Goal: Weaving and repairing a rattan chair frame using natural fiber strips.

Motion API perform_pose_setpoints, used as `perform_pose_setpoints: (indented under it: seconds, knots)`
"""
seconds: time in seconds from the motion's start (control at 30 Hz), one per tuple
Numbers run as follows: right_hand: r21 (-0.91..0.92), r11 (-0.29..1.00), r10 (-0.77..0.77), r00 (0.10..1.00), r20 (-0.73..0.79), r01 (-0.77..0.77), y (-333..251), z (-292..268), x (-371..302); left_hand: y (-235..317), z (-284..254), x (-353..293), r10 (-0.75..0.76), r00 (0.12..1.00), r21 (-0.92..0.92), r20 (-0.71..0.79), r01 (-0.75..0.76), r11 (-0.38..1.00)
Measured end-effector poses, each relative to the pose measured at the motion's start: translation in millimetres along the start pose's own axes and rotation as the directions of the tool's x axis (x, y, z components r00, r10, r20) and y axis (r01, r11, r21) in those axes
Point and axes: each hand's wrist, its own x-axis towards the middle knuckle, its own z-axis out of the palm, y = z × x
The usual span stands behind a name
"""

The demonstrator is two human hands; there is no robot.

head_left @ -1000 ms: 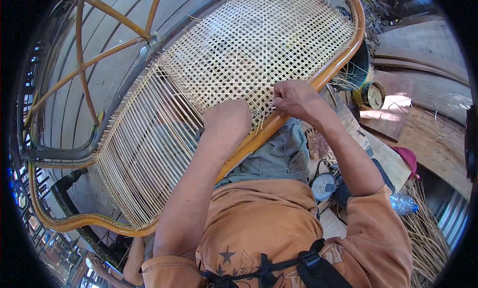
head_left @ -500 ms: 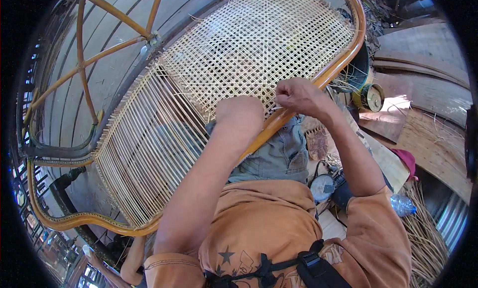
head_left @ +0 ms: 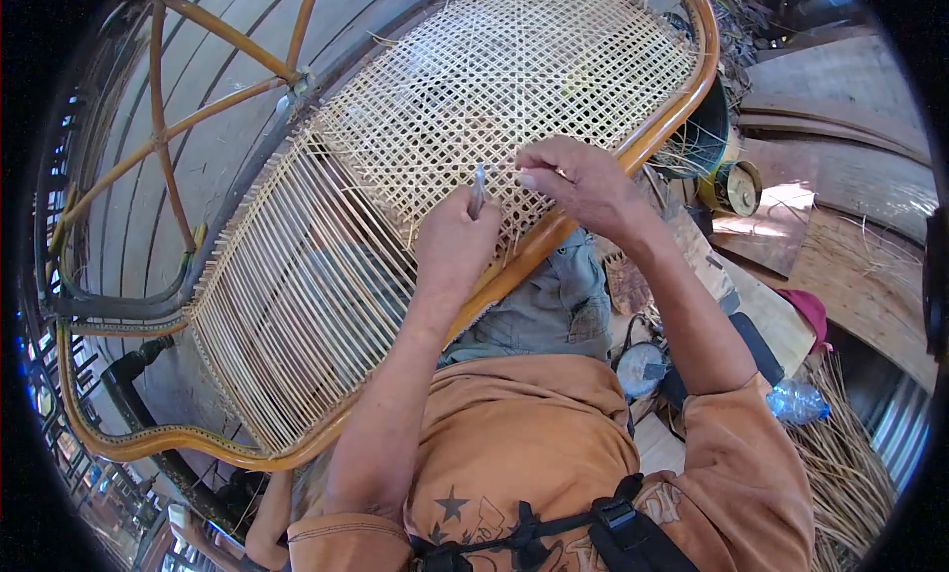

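Note:
A rattan frame (head_left: 539,247) with woven cane webbing (head_left: 445,107) lies across my lap. At the webbing's near edge, my left hand (head_left: 457,244) is closed around a slim, pointed metal tool (head_left: 479,188), its tip upward; the rest of the tool is hidden in the fist. My right hand (head_left: 585,184) hovers just to the right, over the near rail. Its thumb and forefinger are apart, and no object shows clearly between them. Left of the open-mesh weave, parallel cane strands (head_left: 297,295) span the frame without cross weaving.
Crossed rattan poles (head_left: 158,137) stand at the far left. On the right are a yellow tin (head_left: 733,188), wooden boards (head_left: 850,275), a plastic bottle (head_left: 797,402) and a bundle of loose cane (head_left: 840,463). Another person's arm (head_left: 267,523) shows at lower left.
Both hands were closed at the webbing's near edge. The left has turned, bringing the metal tool into view; the right has lifted slightly and its thumb and forefinger have parted.

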Motion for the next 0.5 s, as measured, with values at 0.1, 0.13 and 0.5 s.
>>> perform_pose_setpoints:
  seconds: [0.1, 0.13, 0.5]
  knots:
    - [-0.402, 0.912, 0.126, 0.989, 0.078, -0.084, 5.7, -3.1, -7.4, -6.9, -2.0, 1.1, -0.071, 0.997, -0.084, 0.026, 0.073, 0.994]
    - [-0.528, 0.842, 0.187, 0.978, 0.089, -0.113, 5.9, -2.8, -11.7, -8.2, -2.3, 2.3, -0.077, 0.997, -0.081, 0.021, 0.078, 0.994]
    - [-0.65, 0.73, 0.387, 0.911, 0.14, -0.21, 12.4, -6.7, -12.3, -13.2, -10.6, -6.6, -0.017, 1.0, 0.026, -0.019, 0.018, 1.0]
